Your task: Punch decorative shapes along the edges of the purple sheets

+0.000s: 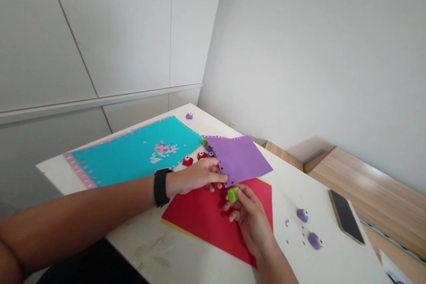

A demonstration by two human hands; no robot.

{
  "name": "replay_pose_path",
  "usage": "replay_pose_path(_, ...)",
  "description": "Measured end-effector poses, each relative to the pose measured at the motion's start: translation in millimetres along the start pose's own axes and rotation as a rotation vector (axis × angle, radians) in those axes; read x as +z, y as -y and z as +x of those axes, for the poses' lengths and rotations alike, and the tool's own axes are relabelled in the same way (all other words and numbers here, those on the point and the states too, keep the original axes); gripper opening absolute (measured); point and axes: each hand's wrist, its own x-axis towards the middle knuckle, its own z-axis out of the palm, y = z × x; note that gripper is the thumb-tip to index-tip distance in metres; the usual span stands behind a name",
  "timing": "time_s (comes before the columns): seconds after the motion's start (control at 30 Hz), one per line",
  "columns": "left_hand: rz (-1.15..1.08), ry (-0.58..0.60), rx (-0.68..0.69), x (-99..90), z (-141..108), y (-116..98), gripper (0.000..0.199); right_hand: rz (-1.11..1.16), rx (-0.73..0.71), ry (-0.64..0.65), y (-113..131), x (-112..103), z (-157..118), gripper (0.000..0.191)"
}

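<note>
A white table (149, 244) holds a teal sheet (133, 155), a red sheet (196, 217), purple craft punches (302, 215) and a black smartphone (346, 216).

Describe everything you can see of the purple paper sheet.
The purple paper sheet is thin, matte and roughly square, with small punched holes along its top and left edges. The left hand holds it by the left edge, near the lower corner. That corner overlaps the red paper below.

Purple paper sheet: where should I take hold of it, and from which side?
Best pinched at the hole-punched left edge of the purple paper sheet, coming from the left, where the left hand meets it. The sheet is thin and lies nearly flat, so an edge pinch seems safer than pressing down. The right hand is occupied with the green craft punch.
</note>
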Motion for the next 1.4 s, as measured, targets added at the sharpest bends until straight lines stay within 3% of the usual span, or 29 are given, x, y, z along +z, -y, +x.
replay_pose_path(0.17, -0.053, -0.010, -0.040, -0.5, 0.2, -1.2, 0.036, 0.119, 0.063, -0.118, 9.3, -16.9, 7.0, 0.033)
replay_pose_path(0.3, -0.106, -0.004, -0.051, 0.7, -0.4, -2.2, 0.032, -0.038, -0.016, -0.208, 16.6, -29.5, 8.0, 0.035)
replay_pose_path(0.5, -0.190, -0.065, -0.038, 1.8, 1.8, -4.0, 0.027, -0.377, -0.101, -0.113, 13.8, -26.6, 1.2, 0.041)
replay_pose_path(0.63, -0.225, -0.097, -0.023, -0.2, 2.4, -3.5, 0.027, -0.293, -0.015, -0.035, 11.3, -14.9, -3.0, 0.035)
replay_pose_path(0.77, -0.285, -0.110, -0.060, -0.7, 2.6, -2.8, 0.027, -0.181, 0.036, -0.049, 14.2, -15.8, -2.3, 0.031)
replay_pose_path(1.03, -0.179, -0.090, -0.102, 6.4, -1.0, -6.8, 0.034, -0.686, 0.021, -0.140, 6.5, -23.9, 1.8, 0.047)
replay_pose_path(1.13, -0.122, -0.087, -0.097, 8.1, -0.6, -3.5, 0.033, -0.533, 0.025, -0.054, 9.4, -18.5, 0.1, 0.040)
replay_pose_path(1.23, -0.105, -0.043, -0.110, 10.3, -0.9, 0.8, 0.030, -0.292, 0.001, -0.020, 27.7, -19.5, -4.1, 0.032)
replay_pose_path(1.4, -0.156, 0.206, -0.192, 15.3, -3.6, 6.5, 0.021, -0.181, -0.174, -0.145, 80.7, -31.7, -11.8, 0.033)
